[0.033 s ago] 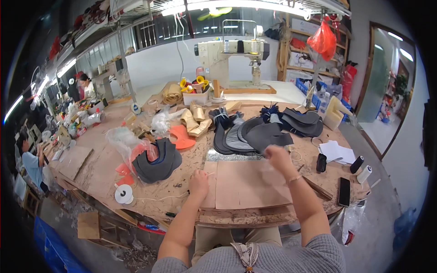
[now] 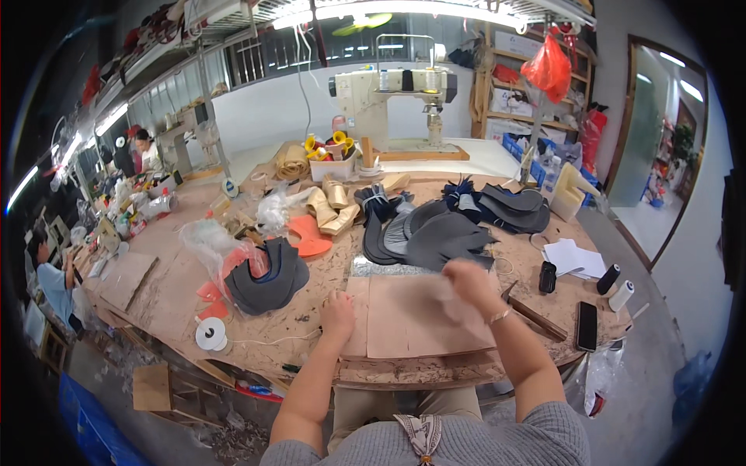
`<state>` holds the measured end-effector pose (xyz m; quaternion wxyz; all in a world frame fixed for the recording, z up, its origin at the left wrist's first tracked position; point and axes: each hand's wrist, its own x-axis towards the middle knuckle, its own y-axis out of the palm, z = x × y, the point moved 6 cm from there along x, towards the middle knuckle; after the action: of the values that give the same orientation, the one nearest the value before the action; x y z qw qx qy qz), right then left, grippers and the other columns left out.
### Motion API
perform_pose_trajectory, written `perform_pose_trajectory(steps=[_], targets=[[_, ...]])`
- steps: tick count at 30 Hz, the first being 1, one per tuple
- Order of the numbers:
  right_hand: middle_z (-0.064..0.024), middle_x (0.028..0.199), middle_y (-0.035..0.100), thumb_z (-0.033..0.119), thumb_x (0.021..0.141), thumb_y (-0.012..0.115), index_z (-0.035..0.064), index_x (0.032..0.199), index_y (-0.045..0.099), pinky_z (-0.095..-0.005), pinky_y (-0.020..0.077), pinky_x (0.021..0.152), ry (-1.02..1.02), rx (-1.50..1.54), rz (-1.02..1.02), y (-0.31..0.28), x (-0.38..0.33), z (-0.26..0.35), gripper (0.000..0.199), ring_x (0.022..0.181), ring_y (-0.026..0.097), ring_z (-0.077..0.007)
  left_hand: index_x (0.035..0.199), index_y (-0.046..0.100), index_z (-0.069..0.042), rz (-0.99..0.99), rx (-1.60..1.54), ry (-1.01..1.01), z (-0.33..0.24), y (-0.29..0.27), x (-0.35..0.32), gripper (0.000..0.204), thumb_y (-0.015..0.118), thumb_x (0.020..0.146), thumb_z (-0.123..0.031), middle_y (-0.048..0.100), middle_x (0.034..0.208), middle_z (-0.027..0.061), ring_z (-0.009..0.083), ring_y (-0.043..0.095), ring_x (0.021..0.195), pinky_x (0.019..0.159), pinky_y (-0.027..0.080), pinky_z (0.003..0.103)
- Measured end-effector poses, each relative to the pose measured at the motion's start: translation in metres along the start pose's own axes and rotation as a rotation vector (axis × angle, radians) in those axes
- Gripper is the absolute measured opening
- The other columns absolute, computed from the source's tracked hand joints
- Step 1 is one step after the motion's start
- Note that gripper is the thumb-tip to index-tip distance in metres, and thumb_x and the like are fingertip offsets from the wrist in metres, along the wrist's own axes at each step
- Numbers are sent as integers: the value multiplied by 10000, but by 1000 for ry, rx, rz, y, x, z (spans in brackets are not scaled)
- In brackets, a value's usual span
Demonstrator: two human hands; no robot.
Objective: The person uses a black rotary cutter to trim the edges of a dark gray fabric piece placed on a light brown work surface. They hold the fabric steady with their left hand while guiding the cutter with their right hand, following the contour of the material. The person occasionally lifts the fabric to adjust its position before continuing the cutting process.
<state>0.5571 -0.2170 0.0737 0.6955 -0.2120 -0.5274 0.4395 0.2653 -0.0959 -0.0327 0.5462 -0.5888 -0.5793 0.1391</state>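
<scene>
My left hand rests closed at the left edge of a flat pinkish-tan board. A small pale sliver shows by its fingertips, but what they hold, if anything, is hidden. Over the board's right part is my right hand, bent at the wrist and partly smeared by motion. Its fingertips come up to the lower edge of a fanned stack of dark grey cut pieces; whether they grip one cannot be seen. A shiny silvery strip lies between that stack and the board.
More dark grey pieces lie left, by orange pieces. A hammer, phone, thread spools and white papers lie right. A white reel sits front left. Behind stands a sewing machine.
My right hand has moved slightly left and down, uncovering the hammer's head. The dark grey pieces near it have shifted and fan out lower. My left hand stays nearly in place.
</scene>
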Motion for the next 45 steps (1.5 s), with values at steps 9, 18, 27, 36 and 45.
perform_pose_trajectory(steps=[9,18,27,36,45], targets=[[-127,925,691,301,817,764,77,886,690,-447,526,792,269,80,173,15,-78,34,245,866,659,-327,977,546,-86,-16,-441,247,-114,-43,-24,89,579,963,-168,608,928,119,365,624,838,706,501,466],[-115,1108,671,310,778,777,57,1077,685,-439,458,906,408,-94,-249,-43,-94,-69,402,1060,610,-312,967,563,-62,309,-220,440,-164,35,-43,117,574,930,-172,575,984,149,333,624,948,760,525,433],[-185,1047,702,635,897,529,48,1058,693,-459,449,930,878,-119,79,-40,-131,-126,631,1037,641,-364,952,565,-44,358,-498,357,-120,-18,-61,118,586,942,-160,582,971,178,406,606,884,715,496,468],[-97,909,679,399,774,801,72,1000,662,-407,368,897,319,-267,-521,-64,-135,-39,422,803,609,-284,895,606,-67,288,-528,411,-187,-17,-49,113,658,875,-165,650,799,123,319,659,713,620,520,407],[-74,689,610,201,878,710,85,776,631,-399,385,782,249,-74,-583,-65,-134,-20,173,672,559,-298,854,627,-66,300,-418,397,-194,20,-61,117,683,836,-167,689,806,136,331,677,721,643,546,426]])
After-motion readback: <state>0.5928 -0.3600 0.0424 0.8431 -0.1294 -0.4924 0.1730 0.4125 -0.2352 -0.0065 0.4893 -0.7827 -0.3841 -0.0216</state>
